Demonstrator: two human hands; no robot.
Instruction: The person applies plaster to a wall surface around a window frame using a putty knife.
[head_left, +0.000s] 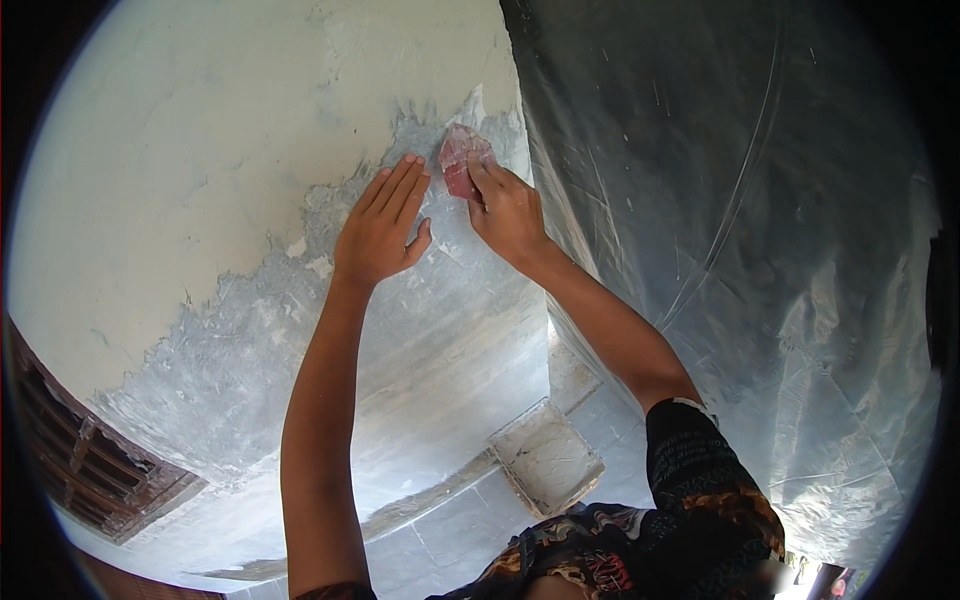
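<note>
Pink worn sanding pad (462, 160) goes against the grey scraped wall (440, 330).
Our right hand (508, 212) pinches it; our left hand (380, 228) lies flat, fingers together. We should probably press evenly.

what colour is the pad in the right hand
Pinkish red, dusted pale; the pad under the right hand shows in the head view.

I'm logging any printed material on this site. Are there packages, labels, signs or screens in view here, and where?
None show. Only the wall, a clear plastic sheet hanging at right, and a square tray on the floor are there, all unmarked. The right hand presses a reddish abrasive piece to the wall; the left hand lies flat beside it.
</note>
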